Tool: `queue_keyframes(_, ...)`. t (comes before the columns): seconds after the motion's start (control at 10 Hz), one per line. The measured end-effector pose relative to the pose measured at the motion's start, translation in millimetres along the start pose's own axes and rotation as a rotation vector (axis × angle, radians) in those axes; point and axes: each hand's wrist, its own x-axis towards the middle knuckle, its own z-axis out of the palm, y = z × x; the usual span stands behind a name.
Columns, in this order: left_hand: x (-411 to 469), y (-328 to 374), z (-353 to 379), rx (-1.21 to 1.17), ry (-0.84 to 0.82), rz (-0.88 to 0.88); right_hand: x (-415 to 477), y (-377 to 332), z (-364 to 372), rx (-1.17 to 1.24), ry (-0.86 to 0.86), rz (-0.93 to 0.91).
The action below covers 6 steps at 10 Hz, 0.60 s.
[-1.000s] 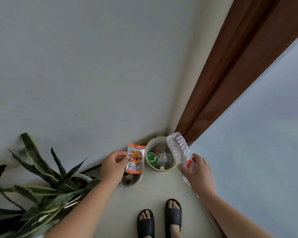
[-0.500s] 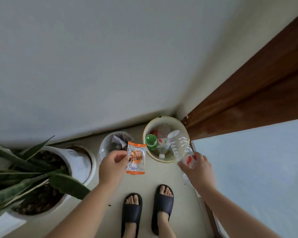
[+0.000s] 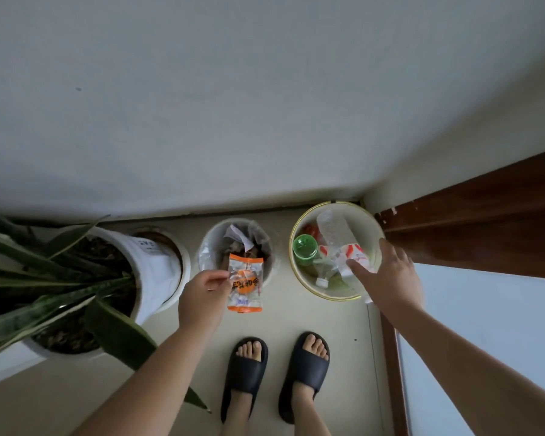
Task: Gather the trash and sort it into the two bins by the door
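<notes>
Pinching a crinkly clear-and-orange plastic snack wrapper point(image 3: 245, 284) by its edge, the left hand point(image 3: 202, 298) holds it over the near rim of the small bag-lined bin point(image 3: 205, 250). The right hand point(image 3: 390, 278), fingers spread and holding nothing, hovers above the ribbed clear plastic bottle point(image 3: 337, 234) lying in the yellow-rimmed round bin point(image 3: 328, 295).

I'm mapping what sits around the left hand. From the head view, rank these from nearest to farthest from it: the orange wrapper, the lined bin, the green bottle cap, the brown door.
1. Orange wrapper: pinched in the left hand.
2. Lined bin: just beyond that hand.
3. Green bottle cap: in the yellow-rimmed bin, to the right.
4. Brown door: far right.
</notes>
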Motion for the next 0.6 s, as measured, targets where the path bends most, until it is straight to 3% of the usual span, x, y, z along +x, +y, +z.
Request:
queue_keyframes(0.2,12,-8,-2,0.009,0.054,-0.068,-7,-8,2,0.017,-0.012,-0.122)
queue_keyframes(0.4,33,-18,1,0.01,0.134,-0.215,-24,-4,14,0.072,-0.045,-0.135)
queue_keyframes(0.6,45,-14,-1,0.057,0.112,-0.283,-31,10,23,0.05,-0.088,-0.119)
